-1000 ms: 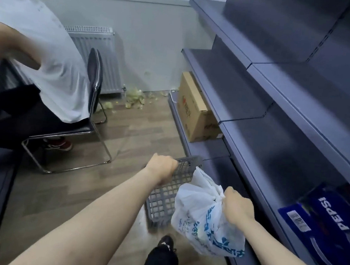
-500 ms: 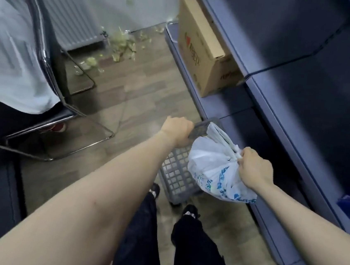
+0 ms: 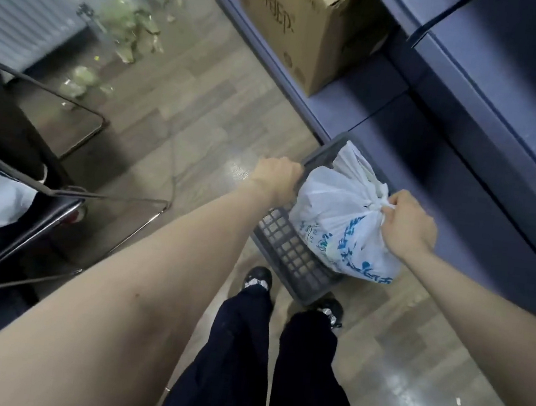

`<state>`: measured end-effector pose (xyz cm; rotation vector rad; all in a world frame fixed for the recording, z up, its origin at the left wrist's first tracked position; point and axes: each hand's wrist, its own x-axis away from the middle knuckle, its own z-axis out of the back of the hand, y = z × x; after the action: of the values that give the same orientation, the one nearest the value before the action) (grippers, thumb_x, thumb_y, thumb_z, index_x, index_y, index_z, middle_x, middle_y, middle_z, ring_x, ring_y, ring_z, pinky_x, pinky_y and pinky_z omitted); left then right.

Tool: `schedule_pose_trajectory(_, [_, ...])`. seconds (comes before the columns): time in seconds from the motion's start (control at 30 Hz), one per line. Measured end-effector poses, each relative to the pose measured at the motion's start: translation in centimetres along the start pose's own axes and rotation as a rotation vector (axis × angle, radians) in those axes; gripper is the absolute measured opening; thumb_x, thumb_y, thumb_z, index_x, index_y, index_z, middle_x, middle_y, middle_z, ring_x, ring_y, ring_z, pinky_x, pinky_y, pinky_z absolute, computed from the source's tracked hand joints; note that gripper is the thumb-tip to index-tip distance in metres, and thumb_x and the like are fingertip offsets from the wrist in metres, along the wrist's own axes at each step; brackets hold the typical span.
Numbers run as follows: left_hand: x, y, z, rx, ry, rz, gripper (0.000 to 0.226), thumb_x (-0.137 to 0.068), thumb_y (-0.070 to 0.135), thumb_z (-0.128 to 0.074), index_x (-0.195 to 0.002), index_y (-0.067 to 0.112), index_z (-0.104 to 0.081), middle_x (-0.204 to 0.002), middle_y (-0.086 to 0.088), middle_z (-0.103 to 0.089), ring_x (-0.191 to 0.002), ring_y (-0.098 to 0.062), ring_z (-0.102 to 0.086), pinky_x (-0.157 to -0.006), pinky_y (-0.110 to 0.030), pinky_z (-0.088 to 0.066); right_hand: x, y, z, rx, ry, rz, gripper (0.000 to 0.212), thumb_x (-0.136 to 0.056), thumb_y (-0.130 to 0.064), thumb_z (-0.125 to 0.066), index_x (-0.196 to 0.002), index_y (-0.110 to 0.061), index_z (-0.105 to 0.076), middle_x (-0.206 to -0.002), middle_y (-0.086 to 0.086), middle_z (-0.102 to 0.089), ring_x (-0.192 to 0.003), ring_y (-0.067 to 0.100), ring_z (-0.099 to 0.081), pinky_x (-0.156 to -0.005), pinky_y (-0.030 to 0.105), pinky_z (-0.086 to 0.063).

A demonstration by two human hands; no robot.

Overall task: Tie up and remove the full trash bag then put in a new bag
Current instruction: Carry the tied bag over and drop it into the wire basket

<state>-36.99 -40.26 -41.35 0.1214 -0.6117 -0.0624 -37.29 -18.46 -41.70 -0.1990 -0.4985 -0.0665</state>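
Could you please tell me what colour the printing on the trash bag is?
Blue, on the white trash bag; head view.

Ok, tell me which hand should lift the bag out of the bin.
Right. The right hand already grips the bag at its knot, while the left hand holds the bin rim.

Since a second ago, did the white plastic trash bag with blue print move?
Cannot tell: the camera tilted. The white plastic trash bag with blue print remains at the grey lattice bin, held by the right hand.

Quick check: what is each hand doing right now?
Left hand: grips the rim of the grey basket.
Right hand: pinches the knotted top of the white trash bag.
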Motion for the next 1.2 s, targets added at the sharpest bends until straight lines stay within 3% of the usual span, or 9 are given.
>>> schedule_pose_trajectory(0.27, [-6.1,-0.7,-7.8,-0.029,-0.036,-0.036,0.022,-0.088,0.005,-0.045,-0.104,0.008,-0.058,-0.107,-0.013,-0.062,-0.095,-0.034,-0.061,-0.084,-0.041,-0.044,-3.7,1.2,-9.4,-0.158,-0.052,-0.148,0.026,-0.095,-0.012,-0.046,-0.12,-0.005,-0.049,-0.124,0.021,-0.057,-0.113,0.04,-0.054,-0.09,0.041,-0.041])
schedule_pose_trajectory(0.4, [-8.1,0.0,-10.9,-0.034,-0.044,-0.074,0.024,-0.087,0.003,-0.044,-0.105,0.009,-0.059,-0.103,-0.012,-0.061,-0.095,-0.034,-0.061,-0.09,-0.044,-0.042,-5.7,2.5,-13.3,-0.303,-0.069,-0.264,0.027,-0.097,-0.014,-0.044,-0.122,-0.005,-0.048,-0.128,0.019,-0.056,-0.115,0.038,-0.053,-0.091,0.041,-0.042])
schedule_pose_trajectory(0.57, [-10.9,1.1,-14.9,-0.082,-0.059,-0.143,0.016,-0.089,0.004,-0.044,-0.097,0.01,-0.056,-0.101,-0.012,-0.063,-0.092,-0.033,-0.062,-0.084,-0.042,-0.046,-8.2,4.5,-16.7,-0.422,-0.086,-0.423,0.034,-0.1,-0.019,-0.04,-0.13,-0.004,-0.044,-0.135,0.016,-0.051,-0.122,0.035,-0.049,-0.096,0.039,-0.04])
schedule_pose_trajectory(0.67, [-12.3,2.1,-16.8,-0.118,-0.092,-0.196,0.019,-0.09,0.007,-0.043,-0.104,0.009,-0.056,-0.102,-0.012,-0.063,-0.094,-0.033,-0.062,-0.078,-0.039,-0.046,-9.5,5.6,-18.7,-0.444,-0.129,-0.476,0.036,-0.099,-0.016,-0.04,-0.133,-0.004,-0.04,-0.136,0.013,-0.051,-0.124,0.033,-0.049,-0.097,0.037,-0.04])
schedule_pose_trajectory(0.8, [-13.3,3.6,-18.3,-0.14,-0.138,-0.211,0.016,-0.091,0.006,-0.041,-0.101,0.009,-0.054,-0.092,-0.012,-0.057,-0.085,-0.028,-0.056,-0.083,-0.039,-0.044,-11.0,6.9,-21.0,-0.529,-0.139,-0.563,0.041,-0.098,-0.016,-0.041,-0.137,-0.004,-0.037,-0.141,0.014,-0.046,-0.127,0.032,-0.046,-0.101,0.035,-0.038])
schedule_pose_trajectory(0.9, [-13.6,4.6,-19.2,-0.139,-0.158,-0.23,0.013,-0.094,0.007,-0.039,-0.098,0.01,-0.052,-0.083,-0.006,-0.046,-0.077,-0.025,-0.047,-0.078,-0.037,-0.042,-11.6,8.7,-21.9,-0.514,-0.159,-0.584,0.042,-0.098,-0.014,-0.039,-0.139,-0.003,-0.034,-0.145,0.014,-0.042,-0.131,0.032,-0.042,-0.104,0.034,-0.035])
schedule_pose_trajectory(1.07, [-13.7,5.5,-19.8,-0.161,-0.181,-0.216,0.011,-0.095,0.009,-0.041,-0.085,0.014,-0.04,-0.081,-0.005,-0.045,-0.076,-0.023,-0.045,-0.091,-0.044,-0.045,-12.7,10.3,-21.3,-0.523,-0.145,-0.532,0.039,-0.099,-0.015,-0.037,-0.136,-0.004,-0.037,-0.141,0.016,-0.045,-0.127,0.033,-0.045,-0.099,0.034,-0.039])
schedule_pose_trajectory(1.2, [-14.0,6.0,-19.6,-0.179,-0.188,-0.202,0.009,-0.095,0.011,-0.042,-0.093,0.011,-0.051,-0.082,-0.004,-0.046,-0.075,-0.024,-0.046,-0.09,-0.044,-0.045,-13.9,11.9,-21.1,-0.496,-0.097,-0.551,0.034,-0.098,-0.014,-0.039,-0.128,0.001,-0.047,-0.133,0.016,-0.053,-0.12,0.033,-0.052,-0.096,0.037,-0.043])
